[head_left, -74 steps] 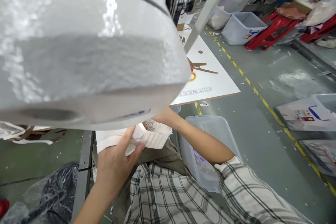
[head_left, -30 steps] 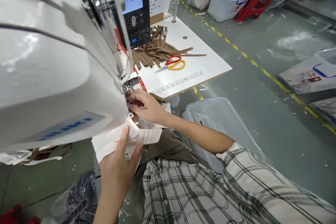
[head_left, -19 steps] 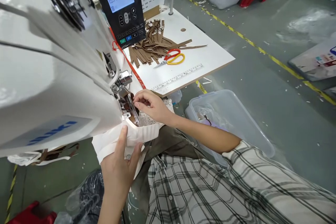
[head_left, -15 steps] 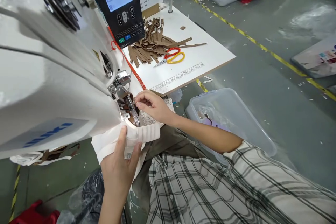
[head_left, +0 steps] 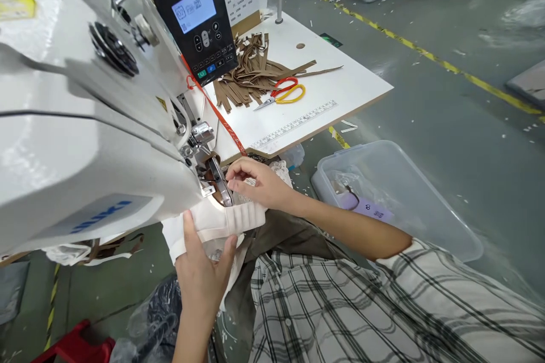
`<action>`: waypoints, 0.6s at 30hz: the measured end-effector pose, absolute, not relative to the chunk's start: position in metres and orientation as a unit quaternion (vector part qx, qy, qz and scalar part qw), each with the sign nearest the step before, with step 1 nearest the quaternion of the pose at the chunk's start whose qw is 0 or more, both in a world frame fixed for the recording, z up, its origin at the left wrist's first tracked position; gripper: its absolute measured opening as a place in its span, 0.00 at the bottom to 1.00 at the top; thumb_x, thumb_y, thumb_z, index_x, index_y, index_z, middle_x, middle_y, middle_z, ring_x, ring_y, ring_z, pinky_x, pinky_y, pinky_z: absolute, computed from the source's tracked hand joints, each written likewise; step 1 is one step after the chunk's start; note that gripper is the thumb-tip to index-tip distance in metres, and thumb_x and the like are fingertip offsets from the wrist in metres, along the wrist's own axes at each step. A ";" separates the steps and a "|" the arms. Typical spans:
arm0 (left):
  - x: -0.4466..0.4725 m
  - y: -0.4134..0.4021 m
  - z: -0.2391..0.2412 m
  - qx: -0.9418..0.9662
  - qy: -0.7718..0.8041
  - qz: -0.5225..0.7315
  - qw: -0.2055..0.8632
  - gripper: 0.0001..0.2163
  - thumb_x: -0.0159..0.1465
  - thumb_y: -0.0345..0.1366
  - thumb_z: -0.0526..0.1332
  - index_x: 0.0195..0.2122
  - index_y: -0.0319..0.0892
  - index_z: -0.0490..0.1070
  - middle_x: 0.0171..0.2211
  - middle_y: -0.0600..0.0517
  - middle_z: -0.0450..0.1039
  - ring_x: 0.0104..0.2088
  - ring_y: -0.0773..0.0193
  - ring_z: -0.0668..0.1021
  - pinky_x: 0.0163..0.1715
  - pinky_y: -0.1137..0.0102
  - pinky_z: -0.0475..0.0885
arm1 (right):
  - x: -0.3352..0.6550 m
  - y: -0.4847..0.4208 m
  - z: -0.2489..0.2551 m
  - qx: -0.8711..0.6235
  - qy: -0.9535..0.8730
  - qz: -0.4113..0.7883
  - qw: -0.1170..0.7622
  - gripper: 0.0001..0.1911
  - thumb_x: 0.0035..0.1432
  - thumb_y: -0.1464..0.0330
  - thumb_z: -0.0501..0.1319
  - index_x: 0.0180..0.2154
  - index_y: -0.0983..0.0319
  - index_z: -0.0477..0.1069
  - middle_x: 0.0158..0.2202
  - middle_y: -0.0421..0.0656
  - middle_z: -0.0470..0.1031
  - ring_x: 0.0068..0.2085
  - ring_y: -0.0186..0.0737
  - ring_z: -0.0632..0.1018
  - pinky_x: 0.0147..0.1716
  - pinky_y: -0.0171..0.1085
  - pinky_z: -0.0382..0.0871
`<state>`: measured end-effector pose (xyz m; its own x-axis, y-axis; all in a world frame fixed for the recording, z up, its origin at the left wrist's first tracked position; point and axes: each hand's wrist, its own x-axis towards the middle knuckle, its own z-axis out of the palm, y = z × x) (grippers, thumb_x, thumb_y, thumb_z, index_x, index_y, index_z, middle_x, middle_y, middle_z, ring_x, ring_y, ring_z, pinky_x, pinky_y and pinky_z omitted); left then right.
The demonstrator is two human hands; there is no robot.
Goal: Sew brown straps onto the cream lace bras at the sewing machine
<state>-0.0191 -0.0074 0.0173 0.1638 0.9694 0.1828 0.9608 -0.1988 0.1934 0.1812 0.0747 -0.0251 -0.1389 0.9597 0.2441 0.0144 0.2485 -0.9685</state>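
A white lace-trimmed garment [head_left: 244, 218] lies under the head of the sewing machine [head_left: 55, 181], its ribbed band draped over the front of the narrow metal arm [head_left: 222, 184]. My left hand [head_left: 202, 275] holds the garment from the near side, index finger on top and thumb lower on the cloth; its other fingers are hidden. My right hand [head_left: 259, 184] is closed, with thumb and fingertips together just right of the metal arm. What lies between those fingertips cannot be made out. Brown material [head_left: 210, 177] shows around the metal arm.
On the white table [head_left: 357, 82] lie brown strips [head_left: 247, 76], red-and-yellow-handled scissors [head_left: 285, 92] and a printed ruler scale [head_left: 293, 125]. A black control panel [head_left: 200, 28] stands left of them. A clear plastic bin [head_left: 426, 204] is to the right, a red stool [head_left: 79, 346] lower left.
The whole view has shifted, so the scene sits slightly further right. My left index finger has slid left along the cloth, away from the needle area. My right hand stays beside the metal arm.
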 end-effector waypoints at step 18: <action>0.015 -0.076 -0.029 0.748 0.529 0.190 0.353 0.36 0.68 0.41 0.57 0.70 0.40 0.38 0.49 0.37 0.77 0.45 0.53 0.82 0.23 0.70 0.76 | 0.201 0.000 -0.028 -0.424 -0.488 0.609 0.459 0.12 0.60 0.60 0.63 0.35 0.63 0.73 0.34 0.40 0.70 0.35 0.35 0.71 0.35 0.33 0.64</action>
<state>0.0153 -0.0763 -0.0292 0.3677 0.9256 -0.0895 0.6575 -0.1907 0.7289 0.2010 0.0003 -0.0282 -0.2177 0.9736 -0.0682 -0.1448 -0.1013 -0.9843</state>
